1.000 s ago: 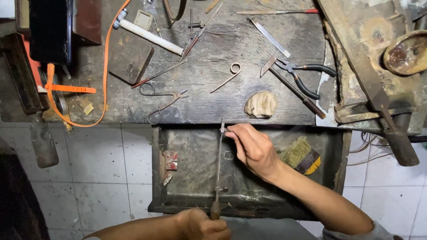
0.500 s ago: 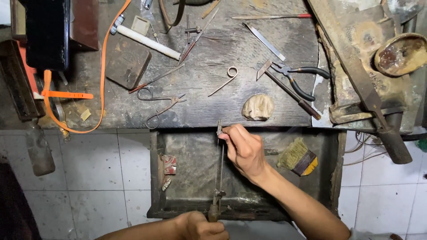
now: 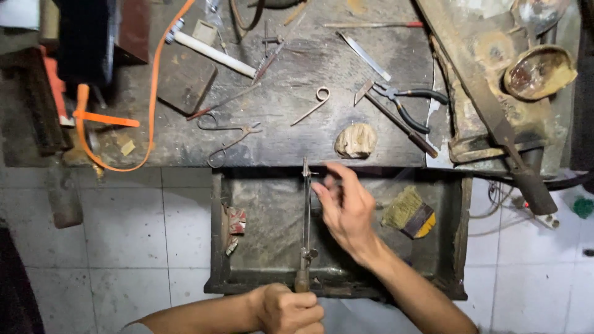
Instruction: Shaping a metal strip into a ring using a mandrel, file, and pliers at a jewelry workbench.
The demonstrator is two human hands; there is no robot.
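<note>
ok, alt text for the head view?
The left hand grips a jeweller's saw frame by its handle over an open wooden drawer, while the right hand is at the frame's top. Pliers lie on the worn bench above.

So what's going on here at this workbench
A person is working over an open drawer under a cluttered wooden bench. The left hand grips the wooden handle of a thin saw frame, held pointing away from the body. The right hand is up at the frame's far end, fingers blurred, so its grip is unclear. A brush lies in the drawer, and pliers sit on the bench.
</note>
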